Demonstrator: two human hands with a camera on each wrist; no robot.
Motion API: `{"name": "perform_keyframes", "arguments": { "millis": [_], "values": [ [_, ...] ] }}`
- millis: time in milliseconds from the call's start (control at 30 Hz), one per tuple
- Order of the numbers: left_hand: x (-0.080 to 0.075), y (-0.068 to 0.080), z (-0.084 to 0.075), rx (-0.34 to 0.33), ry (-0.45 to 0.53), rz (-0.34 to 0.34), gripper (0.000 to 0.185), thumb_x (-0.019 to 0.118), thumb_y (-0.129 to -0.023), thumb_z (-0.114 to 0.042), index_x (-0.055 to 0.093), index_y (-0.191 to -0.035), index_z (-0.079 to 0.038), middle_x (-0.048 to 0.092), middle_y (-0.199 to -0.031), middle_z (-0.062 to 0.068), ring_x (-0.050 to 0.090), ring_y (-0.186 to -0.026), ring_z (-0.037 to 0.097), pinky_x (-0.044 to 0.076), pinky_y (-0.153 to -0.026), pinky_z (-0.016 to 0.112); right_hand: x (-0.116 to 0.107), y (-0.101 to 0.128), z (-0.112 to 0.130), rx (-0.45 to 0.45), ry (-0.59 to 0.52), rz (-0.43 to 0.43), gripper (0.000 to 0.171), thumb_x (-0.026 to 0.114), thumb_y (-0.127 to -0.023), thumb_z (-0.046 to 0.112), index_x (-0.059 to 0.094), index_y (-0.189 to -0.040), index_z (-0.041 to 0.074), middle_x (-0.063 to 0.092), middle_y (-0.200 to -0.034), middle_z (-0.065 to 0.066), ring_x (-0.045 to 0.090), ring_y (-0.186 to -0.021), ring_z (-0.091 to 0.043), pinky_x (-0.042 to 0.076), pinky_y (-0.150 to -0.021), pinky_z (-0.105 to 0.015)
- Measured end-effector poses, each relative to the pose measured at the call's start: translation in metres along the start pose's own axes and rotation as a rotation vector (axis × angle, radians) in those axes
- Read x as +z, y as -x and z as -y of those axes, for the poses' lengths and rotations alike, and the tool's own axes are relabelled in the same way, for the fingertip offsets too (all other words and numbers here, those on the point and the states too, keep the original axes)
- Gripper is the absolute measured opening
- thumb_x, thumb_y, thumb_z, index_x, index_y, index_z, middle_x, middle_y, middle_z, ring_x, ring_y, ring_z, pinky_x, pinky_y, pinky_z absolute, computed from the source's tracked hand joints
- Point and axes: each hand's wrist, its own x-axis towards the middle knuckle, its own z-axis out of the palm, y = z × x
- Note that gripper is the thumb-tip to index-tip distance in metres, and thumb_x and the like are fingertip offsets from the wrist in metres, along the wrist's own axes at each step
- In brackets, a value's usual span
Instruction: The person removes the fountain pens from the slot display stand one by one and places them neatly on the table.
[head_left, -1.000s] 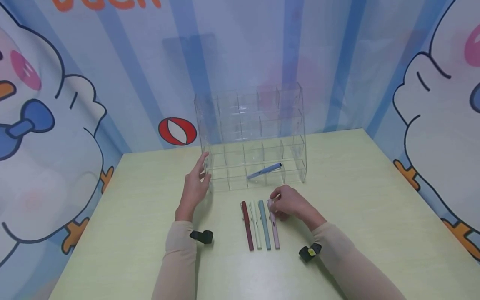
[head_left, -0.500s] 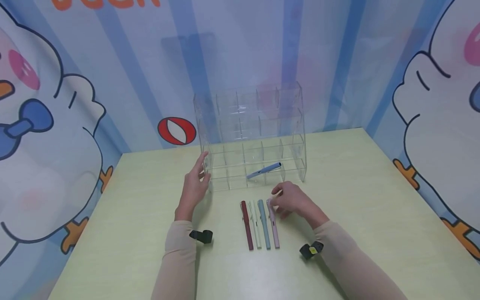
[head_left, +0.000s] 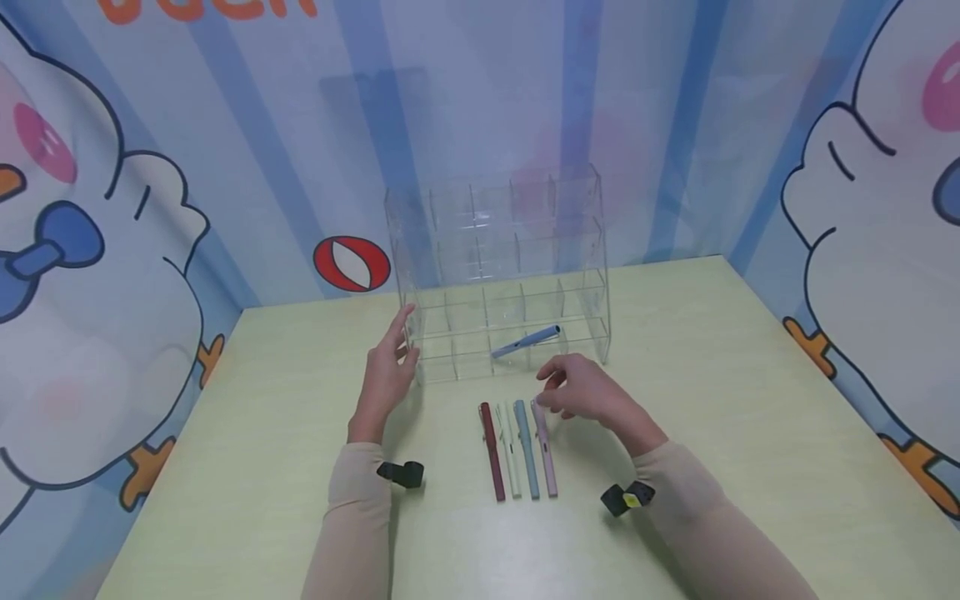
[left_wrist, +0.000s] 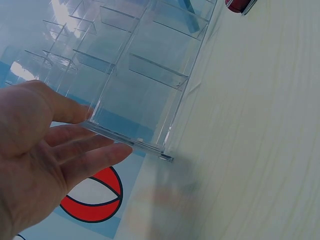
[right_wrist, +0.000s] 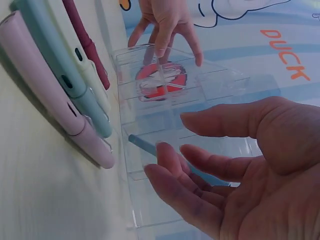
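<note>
A clear acrylic rack [head_left: 502,312] with tiered compartments stands at the back. My left hand [head_left: 386,371] holds its left side panel, thumb on the inner side and fingers outside, as the left wrist view shows. A blue pen [head_left: 527,341] lies slanted in the rack's lowest tier. In front, side by side, are a dark red pen [head_left: 492,451], a pale green pen [head_left: 510,451], a teal pen [head_left: 527,451] and a light purple pen [head_left: 546,454]. Over the purple pen's upper end hovers my right hand [head_left: 588,390], fingers loosely bent and holding nothing.
The pale wooden table [head_left: 735,400] carries everything. Behind it rises a blue striped cloth backdrop [head_left: 495,100] with cartoon ducks and a red oval. Each wrist wears a small black camera, one on the left [head_left: 403,474].
The right hand has lifted off the light purple pen and shifted slightly up toward the rack, its fingers loosening. Left hand, rack and pens have stayed in place.
</note>
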Motion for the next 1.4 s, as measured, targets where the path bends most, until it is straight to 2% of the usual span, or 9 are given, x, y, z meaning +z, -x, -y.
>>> {"name": "perform_keyframes", "arguments": {
  "millis": [167, 367, 467, 600, 767, 1067, 1233, 1400],
  "values": [
    [-0.001, 0.001, -0.001, 0.001, 0.004, -0.005, 0.072, 0.057, -0.098, 0.001, 0.031, -0.157, -0.033, 0.047, -0.145, 0.029, 0.057, -0.123, 0.041, 0.050, -0.098, 0.051, -0.003, 0.002, 0.004, -0.061, 0.039, -0.064, 0.034, 0.070, -0.089, 0.009, 0.062, -0.119, -0.005, 0.063, -0.098, -0.012, 0.066, -0.083, -0.028, 0.057, -0.066, -0.035],
    [-0.001, 0.002, -0.001, -0.011, -0.007, -0.006, 0.072, 0.056, -0.099, 0.001, 0.031, -0.157, -0.033, 0.047, -0.146, 0.028, 0.057, -0.124, 0.042, 0.050, -0.098, 0.052, -0.006, 0.001, 0.004, -0.165, 0.061, -0.203, 0.028, 0.069, -0.090, 0.006, 0.065, -0.116, -0.003, 0.066, -0.105, -0.017, 0.064, -0.095, -0.029, 0.056, -0.076, -0.038],
    [-0.001, 0.002, -0.001, -0.006, -0.011, -0.005, 0.072, 0.056, -0.099, 0.002, 0.030, -0.157, -0.032, 0.046, -0.147, 0.027, 0.057, -0.123, 0.042, 0.050, -0.097, 0.052, -0.006, 0.000, 0.003, -0.214, 0.063, -0.269, 0.027, 0.068, -0.090, 0.005, 0.064, -0.116, -0.003, 0.066, -0.108, -0.020, 0.065, -0.097, -0.031, 0.056, -0.080, -0.042],
    [0.000, 0.003, -0.001, -0.001, -0.012, -0.006, 0.073, 0.057, -0.098, 0.003, 0.031, -0.157, -0.031, 0.046, -0.146, 0.027, 0.057, -0.123, 0.042, 0.051, -0.096, 0.052, -0.006, -0.003, 0.001, -0.279, 0.072, -0.338, 0.027, 0.068, -0.091, 0.005, 0.064, -0.116, -0.002, 0.067, -0.108, -0.019, 0.066, -0.097, -0.030, 0.056, -0.083, -0.045],
    [0.000, 0.002, 0.000, -0.003, -0.013, -0.008, 0.073, 0.057, -0.098, 0.003, 0.031, -0.157, -0.030, 0.046, -0.147, 0.028, 0.057, -0.123, 0.042, 0.050, -0.097, 0.052, -0.006, -0.003, 0.001, -0.345, 0.030, -0.412, 0.027, 0.068, -0.091, 0.003, 0.064, -0.117, -0.004, 0.067, -0.108, -0.018, 0.066, -0.098, -0.029, 0.057, -0.084, -0.045],
    [-0.001, 0.001, -0.001, -0.004, -0.022, -0.007, 0.072, 0.057, -0.098, 0.001, 0.031, -0.157, -0.032, 0.045, -0.148, 0.026, 0.057, -0.124, 0.041, 0.050, -0.098, 0.052, -0.007, -0.007, -0.004, -0.406, -0.036, -0.525, 0.024, 0.067, -0.090, 0.000, 0.065, -0.115, -0.004, 0.066, -0.110, -0.018, 0.064, -0.101, -0.028, 0.059, -0.081, -0.042],
    [-0.001, 0.001, -0.002, 0.010, -0.017, -0.006, 0.072, 0.056, -0.098, 0.002, 0.031, -0.157, -0.030, 0.045, -0.147, 0.028, 0.057, -0.123, 0.042, 0.050, -0.097, 0.053, -0.007, -0.013, -0.010, -0.506, -0.086, -0.611, 0.020, 0.067, -0.090, -0.004, 0.065, -0.110, -0.005, 0.064, -0.109, -0.016, 0.063, -0.104, -0.029, 0.059, -0.082, -0.034],
    [0.000, 0.000, -0.002, -0.004, -0.016, 0.003, 0.072, 0.056, -0.099, 0.001, 0.031, -0.157, -0.033, 0.045, -0.148, 0.027, 0.057, -0.124, 0.041, 0.050, -0.098, 0.052, -0.006, -0.017, -0.015, -0.628, -0.140, -0.692, 0.019, 0.068, -0.087, -0.009, 0.066, -0.105, -0.006, 0.064, -0.106, -0.017, 0.063, -0.101, -0.031, 0.057, -0.086, -0.042]
  ]
}}
